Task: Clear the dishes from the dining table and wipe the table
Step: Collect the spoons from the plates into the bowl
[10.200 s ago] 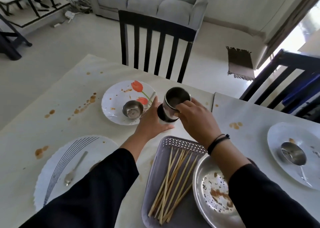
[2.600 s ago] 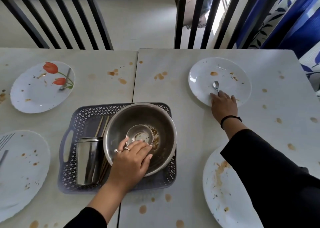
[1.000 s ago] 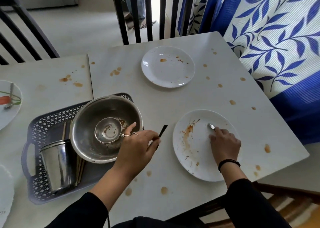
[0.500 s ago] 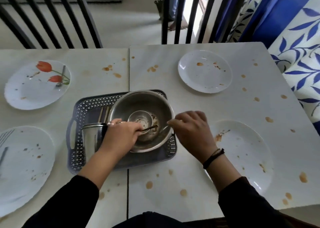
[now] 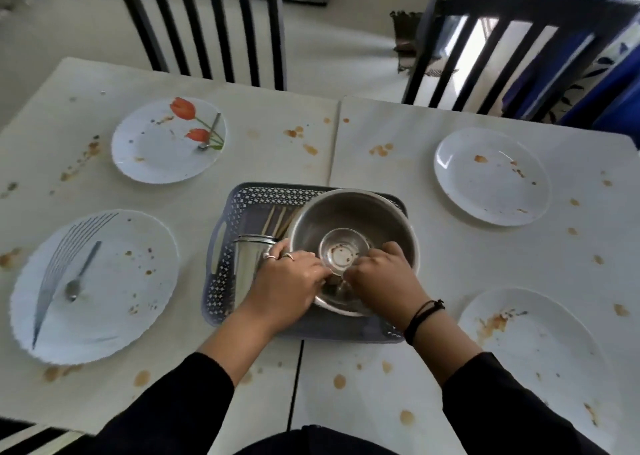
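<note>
Half a second earlier each hand carried a spoon above the large steel bowl (image 5: 381,212); here the left hand (image 5: 291,285) and right hand (image 5: 381,278) had sunk inside its near rim, fingers curled, almost touching beside the small bowl (image 5: 341,254) — whether they pinched anything could not be told; the bowl sat in the grey tray (image 5: 242,205) beside a steel tumbler (image 5: 247,260); the white table (image 5: 450,264) was spattered brown; a tulip plate (image 5: 156,153) and a striped plate (image 5: 114,299) lay left — each bearing a spoon; two dark chairs (image 5: 207,22) stood beyond.

Head view, steeply down, table (image 5: 381,181) seemingly close
</note>
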Motion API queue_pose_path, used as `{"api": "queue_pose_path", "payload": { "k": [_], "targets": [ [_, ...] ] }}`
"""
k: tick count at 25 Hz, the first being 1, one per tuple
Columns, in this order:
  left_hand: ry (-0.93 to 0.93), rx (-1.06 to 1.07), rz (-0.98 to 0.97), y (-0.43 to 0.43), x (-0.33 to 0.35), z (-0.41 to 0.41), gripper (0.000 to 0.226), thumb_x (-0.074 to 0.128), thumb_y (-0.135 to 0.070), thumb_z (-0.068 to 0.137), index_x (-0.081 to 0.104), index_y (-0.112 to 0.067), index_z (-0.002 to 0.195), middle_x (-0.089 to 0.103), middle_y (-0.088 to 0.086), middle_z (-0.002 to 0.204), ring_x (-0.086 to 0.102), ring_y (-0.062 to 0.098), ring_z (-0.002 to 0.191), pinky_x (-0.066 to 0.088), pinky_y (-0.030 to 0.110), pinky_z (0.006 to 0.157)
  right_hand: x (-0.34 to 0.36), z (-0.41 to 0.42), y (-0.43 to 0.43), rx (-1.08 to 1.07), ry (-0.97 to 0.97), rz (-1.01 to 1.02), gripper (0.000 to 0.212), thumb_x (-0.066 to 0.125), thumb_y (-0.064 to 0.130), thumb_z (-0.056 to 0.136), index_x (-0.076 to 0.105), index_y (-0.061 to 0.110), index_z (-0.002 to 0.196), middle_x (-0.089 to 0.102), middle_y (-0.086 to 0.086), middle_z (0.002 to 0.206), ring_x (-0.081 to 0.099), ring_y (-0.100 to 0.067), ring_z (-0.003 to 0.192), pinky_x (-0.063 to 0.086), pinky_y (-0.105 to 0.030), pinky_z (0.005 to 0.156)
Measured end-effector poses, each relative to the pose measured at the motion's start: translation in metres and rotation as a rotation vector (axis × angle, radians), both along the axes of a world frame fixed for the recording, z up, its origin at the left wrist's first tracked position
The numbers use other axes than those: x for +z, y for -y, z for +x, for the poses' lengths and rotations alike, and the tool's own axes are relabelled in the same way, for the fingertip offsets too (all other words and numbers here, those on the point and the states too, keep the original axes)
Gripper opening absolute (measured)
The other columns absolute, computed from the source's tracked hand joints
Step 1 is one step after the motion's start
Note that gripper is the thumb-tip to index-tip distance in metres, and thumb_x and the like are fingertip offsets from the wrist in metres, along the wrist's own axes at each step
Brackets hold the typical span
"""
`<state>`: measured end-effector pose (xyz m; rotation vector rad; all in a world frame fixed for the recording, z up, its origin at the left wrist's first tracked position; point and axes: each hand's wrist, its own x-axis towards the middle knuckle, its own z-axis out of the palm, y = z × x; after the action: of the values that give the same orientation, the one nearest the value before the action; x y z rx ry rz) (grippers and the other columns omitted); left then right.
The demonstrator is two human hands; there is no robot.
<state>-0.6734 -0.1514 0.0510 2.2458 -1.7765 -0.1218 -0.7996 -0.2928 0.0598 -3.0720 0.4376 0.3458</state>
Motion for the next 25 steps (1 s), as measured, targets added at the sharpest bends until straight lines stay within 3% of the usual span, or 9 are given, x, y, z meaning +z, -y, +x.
{"api": "queue_pose_path", "payload": {
  "k": [5,8,11,14,17,19,21,23,25],
  "targets": [
    [0.054,0.442,-0.194,-0.101,-0.006,0.062,0.019,0.057,-0.015,0.084,0.071,-0.018,0.096,0.072,-0.001,0.101,0.066,0.019,0.098,0.039,0.046,0.098,0.014,0.073,-0.038,0.133,0.261,-0.001,0.010,0.065,0.026,0.081,0.067,0.026,0.071,0.063,0.008,0.068,0.060,-0.017,0.071,0.036,-0.034,0.076],
    [0.058,0.766,-0.110,-0.154,-0.016,0.104,0.019,0.058,-0.012,0.085,0.071,-0.012,0.099,0.071,0.005,0.106,0.065,0.025,0.100,0.036,0.049,0.100,0.020,0.132,-0.052,0.209,0.344,0.041,0.010,0.065,0.024,0.080,0.067,0.025,0.071,0.064,0.007,0.069,0.062,-0.021,0.073,0.037,-0.035,0.074],
    [0.001,1.057,0.095,-0.207,-0.034,0.148,0.031,0.059,-0.015,0.089,0.063,-0.009,0.119,0.062,0.009,0.125,0.058,0.031,0.112,0.031,0.051,0.105,0.008,0.208,-0.073,0.297,0.261,0.080,0.018,0.053,0.027,0.090,0.070,0.028,0.087,0.070,0.008,0.087,0.063,-0.021,0.086,0.034,-0.036,0.082],
    [-0.093,1.111,0.322,-0.226,-0.050,0.180,0.047,0.047,-0.026,0.096,0.042,-0.013,0.141,0.042,0.005,0.147,0.039,0.028,0.133,0.017,0.052,0.112,-0.017,0.276,-0.067,0.257,0.216,0.038,0.024,0.047,0.024,0.093,0.069,0.030,0.102,0.069,0.008,0.104,0.062,-0.019,0.097,0.033,-0.036,0.089],
    [-0.120,1.024,0.399,-0.224,-0.068,0.195,0.049,0.037,-0.026,0.099,0.032,-0.014,0.146,0.030,0.002,0.154,0.027,0.022,0.140,0.011,0.050,0.114,-0.041,0.332,-0.037,0.161,0.182,-0.001,0.037,0.046,0.009,0.090,0.061,0.023,0.121,0.062,0.000,0.125,0.055,-0.023,0.114,0.033,-0.036,0.095],
    [-0.081,1.011,0.316,-0.227,-0.073,0.195,0.044,0.046,-0.015,0.096,0.044,-0.013,0.140,0.046,0.005,0.145,0.042,0.024,0.132,0.021,0.051,0.111,-0.053,0.359,-0.021,0.160,0.148,-0.043,0.047,0.041,0.004,0.090,0.050,0.019,0.134,0.051,-0.003,0.139,0.045,-0.023,0.128,0.030,-0.040,0.104],
    [-0.005,1.019,0.221,-0.231,-0.075,0.192,0.045,0.060,-0.003,0.086,0.056,-0.010,0.130,0.066,0.009,0.118,0.062,0.029,0.106,0.039,0.051,0.097,-0.063,0.380,-0.013,0.161,0.080,-0.075,0.052,0.036,0.005,0.092,0.037,0.018,0.142,0.040,-0.004,0.148,0.033,-0.023,0.137,0.022,-0.045,0.112],
    [0.032,1.017,0.196,-0.233,-0.075,0.190,0.051,0.070,0.001,0.077,0.059,-0.008,0.126,0.071,0.010,0.094,0.067,0.032,0.080,0.048,0.049,0.079,-0.072,0.394,-0.007,0.168,-0.011,-0.095,0.054,0.033,0.008,0.095,0.028,0.021,0.147,0.031,-0.003,0.154,0.025,-0.024,0.142,0.017,-0.047,0.115],
    [-0.023,0.994,0.195,-0.232,-0.074,0.191,0.049,0.069,-0.002,0.080,0.058,-0.010,0.127,0.070,0.007,0.088,0.065,0.031,0.076,0.047,0.048,0.078,-0.075,0.402,-0.002,0.179,-0.065,-0.111,0.049,0.033,0.013,0.098,0.032,0.023,0.146,0.033,-0.002,0.153,0.026,-0.024,0.141,0.018,-0.045,0.115]
  ]
}}
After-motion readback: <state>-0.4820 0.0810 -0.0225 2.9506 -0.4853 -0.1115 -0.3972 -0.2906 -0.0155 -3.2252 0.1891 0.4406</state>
